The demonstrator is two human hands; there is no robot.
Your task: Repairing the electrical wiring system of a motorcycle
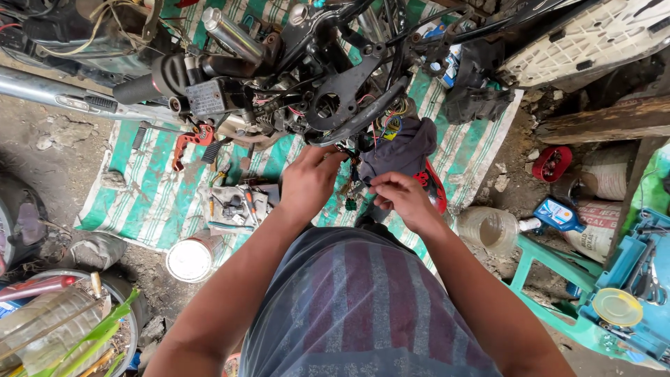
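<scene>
My left hand (307,181) reaches up under the front of a stripped motorcycle (314,84), fingers closed around a bundle of coloured wires (352,174) hanging from the headlight bracket (349,98). My right hand (399,199) pinches the same wire bundle lower down, near a small green connector (350,204). A dark grey cloth (401,146) hangs over the wiring just beyond my right hand, with a red part (434,185) beneath it.
A green-and-white striped mat (153,188) lies on the dirt floor under the bike, holding a red lever (192,139), screwdrivers and small parts (234,206). A round tin (188,258) sits at left, a clear plastic jar (488,227), blue oil bottle (558,215), green stool (551,279) and blue toolbox (642,279) at right.
</scene>
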